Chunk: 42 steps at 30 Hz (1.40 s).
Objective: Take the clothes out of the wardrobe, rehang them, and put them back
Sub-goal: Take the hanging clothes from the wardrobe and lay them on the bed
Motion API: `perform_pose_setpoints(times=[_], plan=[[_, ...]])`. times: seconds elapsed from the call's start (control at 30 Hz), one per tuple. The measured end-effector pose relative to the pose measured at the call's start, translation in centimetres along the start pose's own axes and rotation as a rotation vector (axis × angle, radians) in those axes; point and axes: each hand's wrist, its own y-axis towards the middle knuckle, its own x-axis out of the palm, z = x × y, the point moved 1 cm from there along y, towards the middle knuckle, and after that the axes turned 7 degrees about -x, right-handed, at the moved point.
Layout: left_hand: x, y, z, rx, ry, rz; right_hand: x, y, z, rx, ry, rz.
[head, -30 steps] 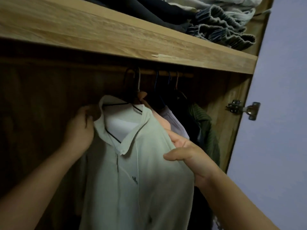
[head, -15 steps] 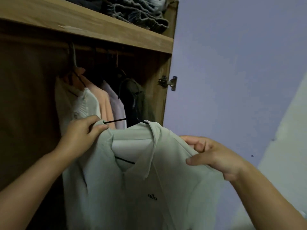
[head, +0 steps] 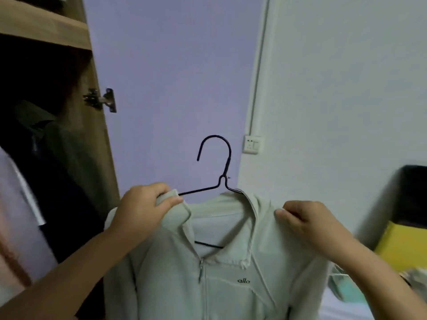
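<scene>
A pale green zip jacket (head: 221, 273) with a small "allo" logo hangs on a thin black wire hanger (head: 221, 172), held up in front of me outside the wardrobe (head: 97, 135). My left hand (head: 143, 211) grips the jacket's left collar and shoulder where the hanger arm enters it. My right hand (head: 305, 222) pinches the fabric of the right shoulder. The hanger's hook stands free in the air, hooked on nothing.
The wardrobe's open side with a metal hinge (head: 101, 100) is at the left, dark and pale clothes (head: 27, 181) hanging inside. A wall socket (head: 252, 144) is behind the hanger. A yellow and black object (head: 404, 239) sits at the right.
The jacket on its hanger has come off the rail and out of the wardrobe to the right. Both hands kept their hold on its shoulders, and my view turned right.
</scene>
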Motion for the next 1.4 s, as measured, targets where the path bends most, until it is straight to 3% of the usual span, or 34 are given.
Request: perform_pose_setpoints(times=[0.3, 0.6, 1.0, 1.4], plan=[[8.2, 2.9, 7.4, 0.219, -0.237, -0.330, -2.7, -10.1, 3.1, 0.418, -0.199, 0.355], [14.1, -1.2, 17.3, 0.476, -0.352, -0.661, -5.0, -23.4, 1.9, 0.785, -0.325, 0.522], [19.9, -16.4, 34.6, 0.781, -0.483, -0.975, -9.8, -43.7, -0.5, 1.248, -0.432, 0.666], [24.6, -33.5, 48.9, 0.966, -0.522, -1.203, -12.8, -62.0, 0.4, 1.563, -0.428, 0.791]])
